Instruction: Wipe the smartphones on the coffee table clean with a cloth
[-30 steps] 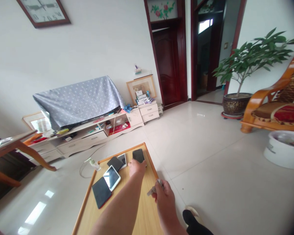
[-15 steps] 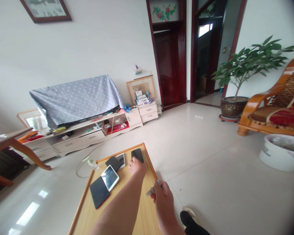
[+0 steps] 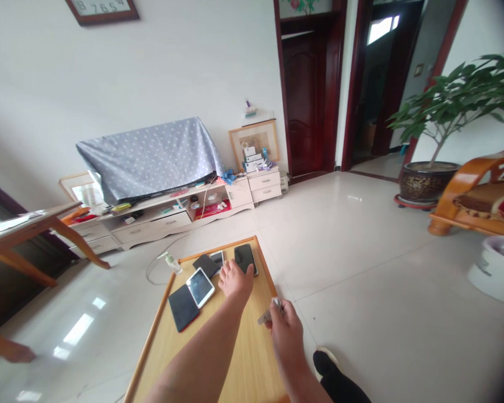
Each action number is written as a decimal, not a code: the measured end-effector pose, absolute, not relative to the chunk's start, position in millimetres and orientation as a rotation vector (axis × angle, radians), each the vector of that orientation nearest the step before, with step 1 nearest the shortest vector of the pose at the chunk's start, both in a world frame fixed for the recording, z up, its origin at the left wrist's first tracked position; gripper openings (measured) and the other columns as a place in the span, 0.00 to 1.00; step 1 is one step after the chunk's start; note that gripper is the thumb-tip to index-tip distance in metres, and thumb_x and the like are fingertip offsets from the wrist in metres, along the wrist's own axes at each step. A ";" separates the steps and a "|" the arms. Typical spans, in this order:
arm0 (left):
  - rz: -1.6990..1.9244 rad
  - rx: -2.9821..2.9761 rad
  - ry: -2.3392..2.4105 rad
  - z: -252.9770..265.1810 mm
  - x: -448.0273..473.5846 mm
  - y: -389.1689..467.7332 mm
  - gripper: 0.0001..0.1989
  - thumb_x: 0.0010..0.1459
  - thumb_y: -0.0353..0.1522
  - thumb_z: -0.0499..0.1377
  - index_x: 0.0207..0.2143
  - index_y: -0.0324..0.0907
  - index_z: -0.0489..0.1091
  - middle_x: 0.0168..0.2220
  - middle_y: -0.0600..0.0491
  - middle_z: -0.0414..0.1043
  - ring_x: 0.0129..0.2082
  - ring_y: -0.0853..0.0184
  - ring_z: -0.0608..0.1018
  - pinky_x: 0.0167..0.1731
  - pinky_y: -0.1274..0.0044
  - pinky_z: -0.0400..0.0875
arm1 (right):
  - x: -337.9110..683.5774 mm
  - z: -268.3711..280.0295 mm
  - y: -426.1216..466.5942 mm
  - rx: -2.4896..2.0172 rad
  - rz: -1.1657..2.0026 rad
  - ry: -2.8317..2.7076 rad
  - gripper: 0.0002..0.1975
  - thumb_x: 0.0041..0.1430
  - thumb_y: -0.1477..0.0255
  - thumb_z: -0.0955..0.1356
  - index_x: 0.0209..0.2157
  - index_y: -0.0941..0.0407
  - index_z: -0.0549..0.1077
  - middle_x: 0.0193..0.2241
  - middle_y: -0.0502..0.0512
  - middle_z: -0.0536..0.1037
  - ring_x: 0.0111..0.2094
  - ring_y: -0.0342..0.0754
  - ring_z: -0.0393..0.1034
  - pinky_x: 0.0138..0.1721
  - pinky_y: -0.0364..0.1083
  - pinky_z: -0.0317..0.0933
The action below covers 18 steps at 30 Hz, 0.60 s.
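Note:
My left hand [image 3: 236,280] reaches over the wooden table [image 3: 252,336], fingers apart and holding nothing. Its thumb is by the near edge of a black phone [image 3: 245,257]. The fingertips come close to a white phone [image 3: 217,257]; whether they touch it I cannot tell. In my right hand [image 3: 287,327], closed near the table's right edge, is a crumpled grey cloth [image 3: 264,318]. Left of my left hand lie a small dark flat case [image 3: 205,265], a white tablet [image 3: 200,287] and a dark tablet-sized case with a red edge [image 3: 183,308].
A clear pump bottle [image 3: 172,263] stands at the table's far left corner. Beyond are a low white cabinet [image 3: 159,225] and a cloth-covered television [image 3: 151,157]. To the right are a potted plant [image 3: 428,182], a wooden armchair [image 3: 462,190] and a white bucket [image 3: 493,274].
My left hand has drawn back from the black phone toward the white phone, and its fingers have spread. My right hand still holds the cloth. The whole view has shifted.

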<state>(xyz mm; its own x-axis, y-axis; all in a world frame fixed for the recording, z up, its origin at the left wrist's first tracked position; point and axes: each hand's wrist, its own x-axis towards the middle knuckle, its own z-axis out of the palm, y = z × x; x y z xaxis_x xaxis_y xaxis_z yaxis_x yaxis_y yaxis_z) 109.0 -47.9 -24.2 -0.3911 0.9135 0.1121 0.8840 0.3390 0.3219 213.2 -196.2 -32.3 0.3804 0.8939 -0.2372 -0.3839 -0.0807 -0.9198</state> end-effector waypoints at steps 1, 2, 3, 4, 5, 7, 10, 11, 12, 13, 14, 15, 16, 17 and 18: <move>0.525 1.693 2.513 -22.2 98.7 -55.9 0.37 0.59 0.55 0.49 0.65 0.48 0.52 0.71 0.47 0.47 0.70 0.52 0.50 0.64 0.58 0.52 | 211.2 -29.9 -198.9 -1.217 1.143 -0.566 0.24 0.55 0.49 0.68 0.39 0.55 0.73 0.25 0.51 0.76 0.27 0.48 0.70 0.30 0.45 0.66; 0.536 1.696 2.532 -19.9 87.2 -64.5 0.36 0.60 0.53 0.48 0.66 0.48 0.52 0.72 0.48 0.46 0.70 0.54 0.49 0.64 0.59 0.51 | 208.9 -27.9 -201.6 -1.214 1.135 -0.594 0.24 0.55 0.48 0.68 0.40 0.55 0.73 0.27 0.52 0.76 0.29 0.49 0.71 0.31 0.45 0.67; 0.545 1.689 2.553 -17.7 74.5 -73.6 0.34 0.61 0.52 0.48 0.66 0.48 0.52 0.72 0.48 0.46 0.70 0.54 0.49 0.65 0.59 0.51 | 206.6 -26.6 -204.1 -1.220 1.127 -0.629 0.24 0.56 0.48 0.68 0.40 0.54 0.73 0.28 0.52 0.77 0.29 0.49 0.71 0.31 0.45 0.67; 0.551 1.671 2.578 -15.6 61.0 -83.1 0.33 0.62 0.50 0.48 0.66 0.48 0.52 0.72 0.49 0.46 0.70 0.54 0.49 0.64 0.58 0.51 | 204.2 -26.5 -206.3 -1.235 1.117 -0.666 0.24 0.56 0.48 0.68 0.40 0.54 0.72 0.28 0.52 0.77 0.29 0.49 0.72 0.31 0.45 0.67; 0.555 1.648 2.602 -13.8 46.9 -93.0 0.32 0.62 0.49 0.47 0.65 0.48 0.53 0.71 0.49 0.47 0.70 0.54 0.49 0.64 0.58 0.51 | 201.6 -27.4 -208.2 -1.253 1.109 -0.705 0.24 0.56 0.48 0.67 0.40 0.54 0.72 0.28 0.52 0.78 0.29 0.49 0.72 0.31 0.45 0.67; 0.558 1.588 2.649 -11.6 18.3 -113.6 0.31 0.63 0.47 0.48 0.65 0.48 0.54 0.71 0.47 0.48 0.70 0.53 0.50 0.63 0.56 0.52 | 196.1 -31.8 -210.9 -1.279 1.092 -0.780 0.23 0.57 0.47 0.66 0.40 0.53 0.72 0.27 0.51 0.77 0.28 0.49 0.71 0.31 0.46 0.66; 0.504 1.517 2.681 -12.7 -20.4 -145.7 0.31 0.63 0.47 0.47 0.66 0.48 0.53 0.71 0.46 0.49 0.70 0.53 0.51 0.64 0.57 0.51 | 187.5 -40.2 -214.1 -1.293 1.059 -0.857 0.24 0.57 0.47 0.66 0.39 0.53 0.72 0.25 0.51 0.77 0.27 0.50 0.72 0.31 0.47 0.65; 0.461 1.497 2.672 -13.9 -31.2 -156.5 0.31 0.63 0.48 0.47 0.66 0.47 0.54 0.71 0.45 0.50 0.70 0.53 0.52 0.64 0.57 0.50 | 184.7 -42.5 -215.5 -1.295 1.045 -0.873 0.24 0.57 0.46 0.66 0.39 0.54 0.72 0.25 0.52 0.78 0.27 0.51 0.72 0.31 0.47 0.65; 0.419 1.489 2.656 -15.3 -40.8 -167.2 0.31 0.63 0.48 0.46 0.65 0.47 0.54 0.70 0.44 0.50 0.70 0.53 0.53 0.64 0.56 0.50 | 182.0 -44.3 -217.2 -1.299 1.028 -0.890 0.24 0.56 0.46 0.66 0.39 0.54 0.72 0.26 0.53 0.78 0.28 0.52 0.72 0.31 0.47 0.65; 0.376 1.497 2.635 -16.7 -49.3 -177.8 0.31 0.63 0.48 0.46 0.65 0.46 0.56 0.70 0.44 0.51 0.70 0.53 0.53 0.64 0.55 0.49 | 179.3 -45.7 -219.3 -1.305 1.009 -0.912 0.24 0.56 0.46 0.66 0.39 0.54 0.72 0.27 0.53 0.78 0.29 0.52 0.73 0.32 0.47 0.65; 0.338 1.519 2.613 -18.0 -56.7 -188.4 0.31 0.64 0.48 0.46 0.65 0.46 0.57 0.70 0.44 0.51 0.70 0.53 0.52 0.64 0.55 0.48 | 176.8 -46.9 -221.5 -1.314 0.987 -0.942 0.24 0.56 0.47 0.66 0.39 0.54 0.72 0.27 0.54 0.79 0.29 0.53 0.73 0.32 0.48 0.64; 0.310 1.547 2.594 -19.0 -63.2 -199.0 0.30 0.64 0.48 0.46 0.64 0.46 0.58 0.70 0.44 0.51 0.70 0.53 0.52 0.65 0.55 0.46 | 174.3 -48.0 -223.9 -1.329 0.961 -0.976 0.24 0.56 0.47 0.66 0.39 0.54 0.72 0.27 0.54 0.79 0.30 0.53 0.73 0.33 0.48 0.64; 0.290 1.578 2.578 -19.8 -69.2 -209.6 0.30 0.64 0.48 0.46 0.64 0.46 0.58 0.70 0.44 0.51 0.71 0.54 0.51 0.65 0.55 0.45 | 171.9 -49.0 -226.2 -1.346 0.935 -1.009 0.24 0.57 0.48 0.66 0.40 0.54 0.72 0.27 0.54 0.79 0.30 0.53 0.73 0.33 0.48 0.64; 0.279 1.607 2.567 -20.4 -74.9 -220.5 0.30 0.64 0.48 0.46 0.63 0.46 0.59 0.70 0.44 0.51 0.71 0.54 0.51 0.65 0.55 0.45 | 169.5 -50.2 -228.4 -1.361 0.910 -1.037 0.23 0.58 0.48 0.65 0.40 0.54 0.72 0.28 0.54 0.79 0.30 0.53 0.73 0.33 0.48 0.64; 0.276 1.632 2.559 -20.8 -80.3 -231.6 0.30 0.64 0.48 0.46 0.63 0.45 0.60 0.70 0.45 0.51 0.71 0.54 0.51 0.65 0.56 0.45 | 167.2 -51.5 -230.3 -1.373 0.888 -1.057 0.23 0.58 0.49 0.65 0.41 0.54 0.72 0.28 0.54 0.79 0.31 0.53 0.73 0.34 0.48 0.63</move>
<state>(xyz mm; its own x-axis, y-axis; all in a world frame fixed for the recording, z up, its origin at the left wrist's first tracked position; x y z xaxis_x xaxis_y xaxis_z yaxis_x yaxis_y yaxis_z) -80.3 -231.6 -20.8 -0.4237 0.9056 0.0179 0.8887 0.4117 0.2018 167.2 -230.3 -51.5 0.3127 0.9476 0.0653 0.0992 0.0358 -0.9944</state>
